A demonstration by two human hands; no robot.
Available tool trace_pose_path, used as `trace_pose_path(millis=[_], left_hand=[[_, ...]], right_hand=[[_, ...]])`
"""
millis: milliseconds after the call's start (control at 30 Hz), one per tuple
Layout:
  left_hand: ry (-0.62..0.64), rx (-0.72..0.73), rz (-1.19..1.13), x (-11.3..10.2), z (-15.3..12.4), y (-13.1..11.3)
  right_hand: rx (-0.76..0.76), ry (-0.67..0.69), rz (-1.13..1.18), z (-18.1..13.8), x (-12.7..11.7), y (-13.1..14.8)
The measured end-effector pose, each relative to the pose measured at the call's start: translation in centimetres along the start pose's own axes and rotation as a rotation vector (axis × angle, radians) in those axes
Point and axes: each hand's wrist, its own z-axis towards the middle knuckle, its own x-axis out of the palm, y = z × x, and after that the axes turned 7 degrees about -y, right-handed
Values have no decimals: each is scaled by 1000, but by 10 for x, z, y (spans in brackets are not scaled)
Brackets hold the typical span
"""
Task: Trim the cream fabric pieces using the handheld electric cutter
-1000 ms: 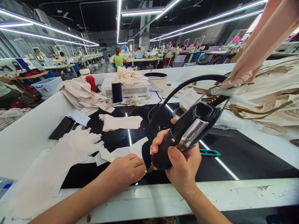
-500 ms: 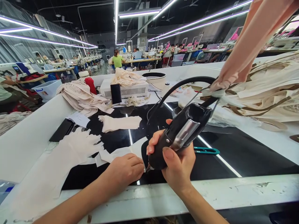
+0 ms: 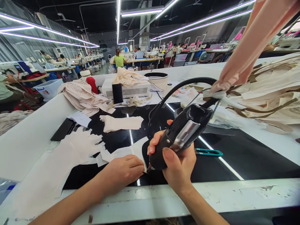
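Observation:
My right hand (image 3: 176, 165) is wrapped round a black corded hand tool (image 3: 182, 132) with a metal clip, its tip pointing down at the glossy black table top (image 3: 246, 156). Just left of the tip, my left hand (image 3: 124, 172) lies with fingers curled, pressing the edge of a white fabric piece (image 3: 126, 151) flat. The tool's tip meets that fabric edge beside my left fingers. A black cord (image 3: 185, 84) arcs up from the tool toward a hanging pinkish strap (image 3: 248, 47).
White cut pieces (image 3: 77, 147) and a folded stack (image 3: 120, 122) lie left and behind. Teal snips (image 3: 208, 152) rest right of the tool. A white box unit (image 3: 127, 89) with a phone (image 3: 117, 93), cream bags (image 3: 269, 90) and a white bowl (image 3: 157, 78) stand further back. Other workers sit far off.
The tool and both hands shifted slightly left along the fabric edge; otherwise the scene is the same.

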Motion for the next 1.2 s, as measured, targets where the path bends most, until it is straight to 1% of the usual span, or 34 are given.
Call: trace_pose_path(millis=[100,233,567,767,1000,1200], left_hand=[[18,18,-2,0,-3,3],[12,44,20,-1,-2,4],[38,86,173,2,-4,4],[10,124,218,1,-3,2],[-6,119,220,0,-2,1],[38,99,237,2,-4,1]], right_hand=[[-7,6,1,0,0,1],[-5,6,-2,0,0,1],[-25,-5,-19,0,0,0],[-30,5,-29,0,0,0],[-25,12,-21,1,-1,0],[-16,-2,-22,3,0,0]])
